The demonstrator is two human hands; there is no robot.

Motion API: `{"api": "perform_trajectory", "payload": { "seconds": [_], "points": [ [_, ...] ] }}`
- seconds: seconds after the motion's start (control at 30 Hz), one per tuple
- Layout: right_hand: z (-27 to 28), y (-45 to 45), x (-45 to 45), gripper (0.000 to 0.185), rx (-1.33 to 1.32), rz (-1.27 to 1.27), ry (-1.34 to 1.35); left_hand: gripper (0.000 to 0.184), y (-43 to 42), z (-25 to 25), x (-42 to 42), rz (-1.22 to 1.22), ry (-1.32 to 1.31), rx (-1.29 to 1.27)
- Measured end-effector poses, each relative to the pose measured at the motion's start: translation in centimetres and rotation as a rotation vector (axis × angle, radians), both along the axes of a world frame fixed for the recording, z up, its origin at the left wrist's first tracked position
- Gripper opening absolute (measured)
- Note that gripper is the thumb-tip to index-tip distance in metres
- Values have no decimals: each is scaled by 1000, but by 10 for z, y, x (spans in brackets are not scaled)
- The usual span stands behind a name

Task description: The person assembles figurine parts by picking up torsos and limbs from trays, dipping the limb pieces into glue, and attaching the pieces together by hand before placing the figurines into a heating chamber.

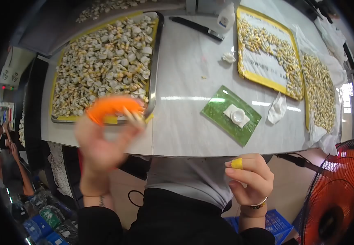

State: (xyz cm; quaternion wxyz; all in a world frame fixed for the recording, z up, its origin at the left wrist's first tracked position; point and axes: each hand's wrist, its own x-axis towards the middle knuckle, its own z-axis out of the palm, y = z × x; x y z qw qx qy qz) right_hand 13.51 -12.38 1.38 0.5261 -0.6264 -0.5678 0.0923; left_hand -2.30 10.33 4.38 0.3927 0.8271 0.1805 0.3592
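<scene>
My left hand, smeared by motion and with orange covering on its fingers, is at the front edge of a yellow-rimmed tray heaped with small pale and yellowish pieces. Its thumb and fingers close around something pale that is too blurred to name. Just off the table's front edge, my right hand is curled, thumb near the fingers, yellow tape on one fingertip; anything between them is hidden. Between the hands and farther in lies a green board bearing a white square with a small round clear dish.
A black-handled tool and a white bottle lie at the back. Crumpled white pieces rest near a second yellow-rimmed tray; more small pieces fill one at right. An orange fan stands lower right. Other people appear far left.
</scene>
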Motion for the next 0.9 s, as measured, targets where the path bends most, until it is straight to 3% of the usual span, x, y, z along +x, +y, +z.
{"api": "perform_trajectory", "payload": {
  "seconds": [0.13,0.27,0.33,0.4,0.43,0.5,0.7,0.77,0.83,0.9],
  "points": [
    [-6,-14,7,32,0,-93,72,36,79,45,-9,200,493,522],
    [-9,-23,8,27,-10,-155,86,33,148,52,42,68,330,465],
    [-8,-26,6,26,-17,-182,78,34,211,35,77,36,436,605],
    [-6,-28,3,25,-17,-192,72,30,213,32,120,311,823,595],
    [-5,-31,2,25,-15,-200,62,30,234,20,129,307,811,597],
    [-4,-37,2,23,-11,-236,55,27,282,-11,134,239,677,832],
    [-13,-58,9,21,8,-331,130,22,298,-18,124,238,641,863],
    [-10,-58,14,22,-4,-339,105,21,301,-14,114,256,495,694],
    [-3,-55,19,25,10,-340,-7,27,275,4,106,131,162,-261],
    [3,-56,27,26,-6,-373,-110,36,285,15,72,-256,-130,-848]
  ]
}}
